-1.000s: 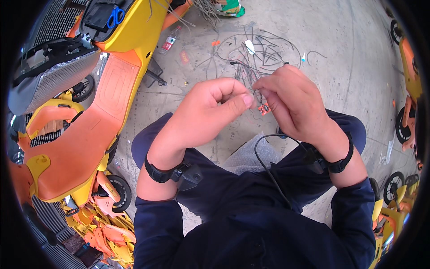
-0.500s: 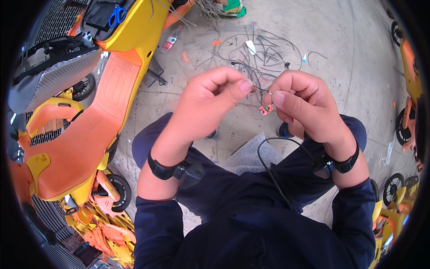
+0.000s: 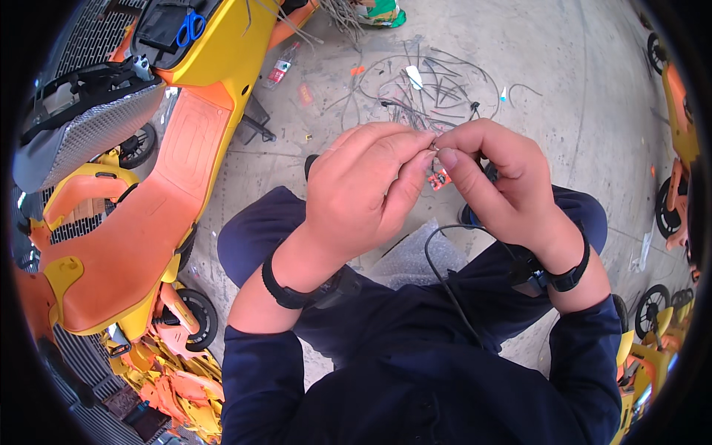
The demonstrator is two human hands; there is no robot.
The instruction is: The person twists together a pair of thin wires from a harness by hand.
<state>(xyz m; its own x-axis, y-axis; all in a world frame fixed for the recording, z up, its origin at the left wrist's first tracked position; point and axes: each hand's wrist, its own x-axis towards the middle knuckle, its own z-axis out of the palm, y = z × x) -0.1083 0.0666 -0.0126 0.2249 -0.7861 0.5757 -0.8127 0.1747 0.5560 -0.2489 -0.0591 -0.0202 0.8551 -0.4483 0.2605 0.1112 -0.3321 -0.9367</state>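
Note:
My left hand (image 3: 356,185) is closed in a pinch, back upward, on a thin wire (image 3: 434,147) just above the middle of the view. My right hand (image 3: 504,185) pinches the same wire, its thumb and forefinger tips right beside the left hand's; most of the wire is hidden by the fingers. A small red-orange piece (image 3: 439,179) with dark bits shows just below the fingertips; I cannot tell whether it is held or lying on the floor. Behind the hands, loose dark cables (image 3: 452,89) lie tangled on the concrete floor (image 3: 564,89).
Yellow-orange scooters (image 3: 148,222) stand at left and right (image 3: 671,96); blue scissors (image 3: 191,28) rest on the left one. A plastic bottle (image 3: 279,69) lies beside it. Orange and yellow panels (image 3: 174,378) are piled lower left. Bubble wrap (image 3: 415,259) sits between my legs.
My left hand has moved right and turned back upward, bringing its fingertips up against the right hand's. The short span of wire seen between them half a second ago is now mostly hidden.

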